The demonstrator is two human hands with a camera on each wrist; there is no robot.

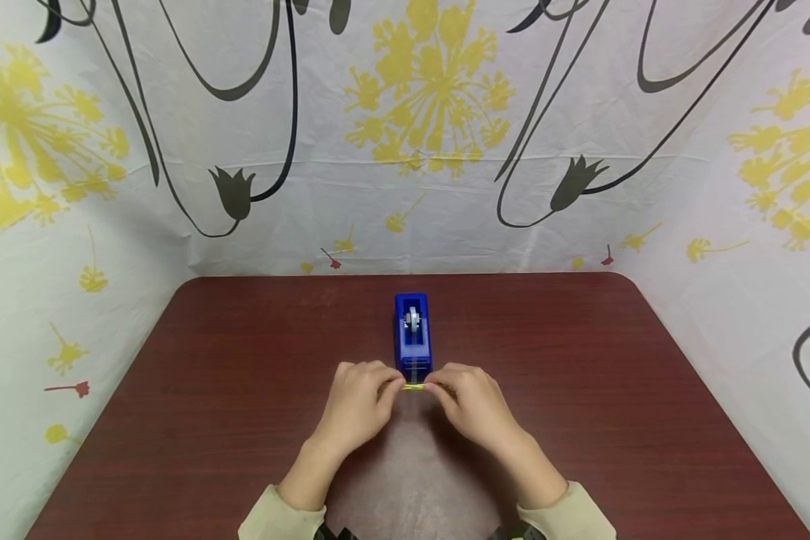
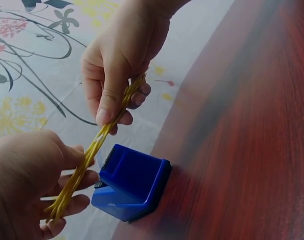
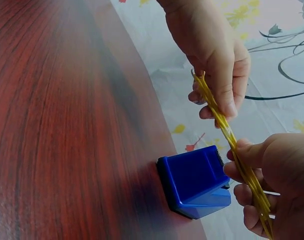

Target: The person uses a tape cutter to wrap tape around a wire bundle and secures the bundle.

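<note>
A slim bundle of yellow strands (image 1: 414,387) stretches between both hands, just in front of a blue tape dispenser (image 1: 413,351). My left hand (image 1: 358,401) pinches one end between thumb and fingers. At the other end, my right hand (image 1: 475,405) grips it the same way. In the left wrist view the yellow bundle (image 2: 98,142) slants past the dispenser's toothed edge, with a pale shiny patch near its middle. A clear strip, apparently tape, lies along the dispenser's front in the head view. The fingers hide parts of the bundle's ends.
The dispenser stands on a dark red-brown wooden table (image 1: 263,345), its cutting end toward me. A white cloth (image 1: 405,217) with yellow and grey flower prints surrounds the table's back and sides. A tape roll (image 1: 412,320) sits inside the dispenser.
</note>
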